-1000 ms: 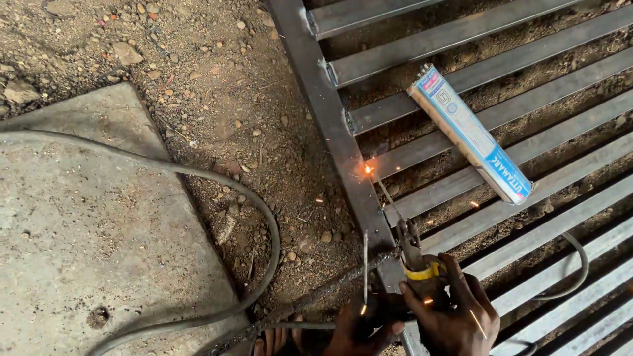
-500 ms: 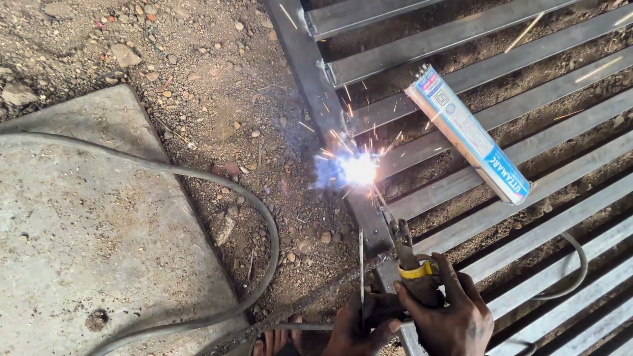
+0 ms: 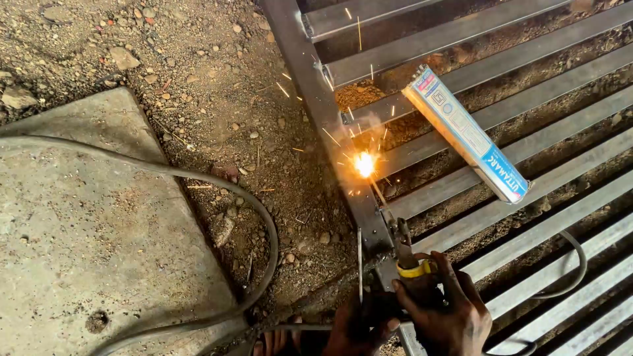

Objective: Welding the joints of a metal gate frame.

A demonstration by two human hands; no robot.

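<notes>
While sparks fly mid-frame, both hands grip the holder (image 3: 410, 267) at the bottom edge: right hand (image 3: 445, 313), left hand (image 3: 356, 329). Its rod (image 3: 377, 191) meets the frame (image 3: 330, 125) rail. A box (image 3: 465, 134) lies across slats upper right; open dirt (image 3: 217, 99) lies left.

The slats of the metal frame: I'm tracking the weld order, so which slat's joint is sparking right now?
The third visible slat from the top: the arc glows where its left end meets the side rail, just below the slat bearing the long box's upper end.

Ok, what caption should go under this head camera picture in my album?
A right hand holds a welding electrode holder, its rod sparking against a metal gate frame.
</notes>
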